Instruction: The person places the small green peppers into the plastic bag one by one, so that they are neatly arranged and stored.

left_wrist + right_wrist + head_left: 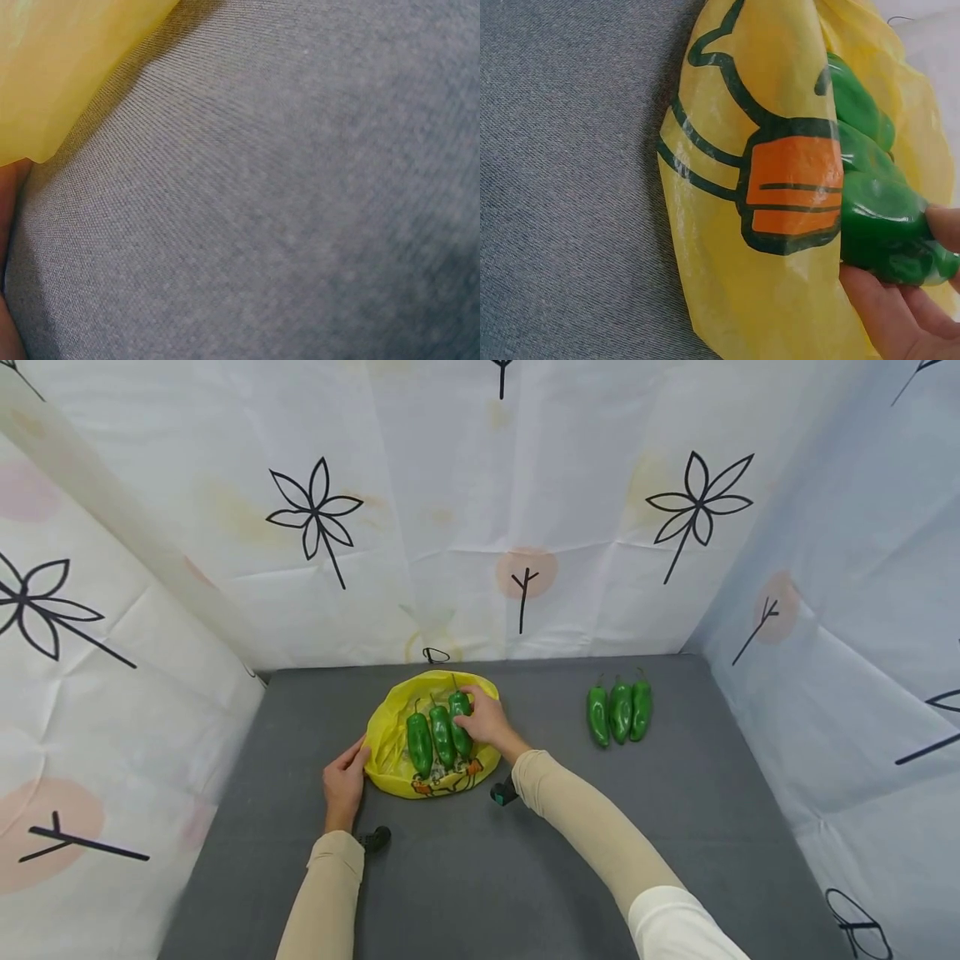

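A yellow plastic bag (390, 735) with a rolled-open rim and an orange-and-black print lies on the table. Three green peppers stand side by side in it: a left pepper (419, 745), a middle pepper (442, 737) and a right pepper (462, 746). My right hand (486, 720) grips the right one between thumb and fingers; in the right wrist view its glossy side (881, 221) shows against the bag. At the bag's left edge my left hand (345, 783) pinches the rim. Only a sliver of that hand appears in the left wrist view, under the yellow plastic (67, 75).
Three more green peppers (620, 712) lie in a row on the right part of the dark grey table (465, 877). White fabric walls (435, 527) with plant drawings close off the back and both sides. Small black devices (504, 792) sit at the wrists.
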Demonstrator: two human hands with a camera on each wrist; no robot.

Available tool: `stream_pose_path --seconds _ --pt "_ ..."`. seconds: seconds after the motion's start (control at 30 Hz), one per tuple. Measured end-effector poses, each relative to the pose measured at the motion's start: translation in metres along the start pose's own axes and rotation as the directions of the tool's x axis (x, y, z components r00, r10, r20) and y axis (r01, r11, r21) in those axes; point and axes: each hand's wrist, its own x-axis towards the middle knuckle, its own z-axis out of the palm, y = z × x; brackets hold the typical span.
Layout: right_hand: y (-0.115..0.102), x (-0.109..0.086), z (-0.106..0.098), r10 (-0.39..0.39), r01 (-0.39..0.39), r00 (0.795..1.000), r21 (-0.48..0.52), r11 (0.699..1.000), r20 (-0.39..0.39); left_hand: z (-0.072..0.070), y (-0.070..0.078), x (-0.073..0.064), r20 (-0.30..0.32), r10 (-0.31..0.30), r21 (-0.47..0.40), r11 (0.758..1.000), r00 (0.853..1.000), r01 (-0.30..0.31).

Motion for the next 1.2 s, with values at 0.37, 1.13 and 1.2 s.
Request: stream_pose_path --seconds 0.37,1.13,1.2 --pt "0.002 0.001 0.006 0.033 -0.032 0.999 -0.043 0.999 0.021 0.002 -0.001 -0.002 0.001 -0.002 -0.03 1.0 1.0 0.003" --pt "-0.006 0.0 0.014 0.062 -0.055 0.995 -0.102 0.993 0.073 0.0 0.0 -0.001 -0.007 0.013 -0.023 1.0 1.0 -0.014" --pt "-0.007 -0.001 0.013 0.056 -0.047 0.996 -0.126 0.991 0.073 0.0 0.001 -0.001 -0.009 0.014 -0.024 1.0 1.0 -0.014"
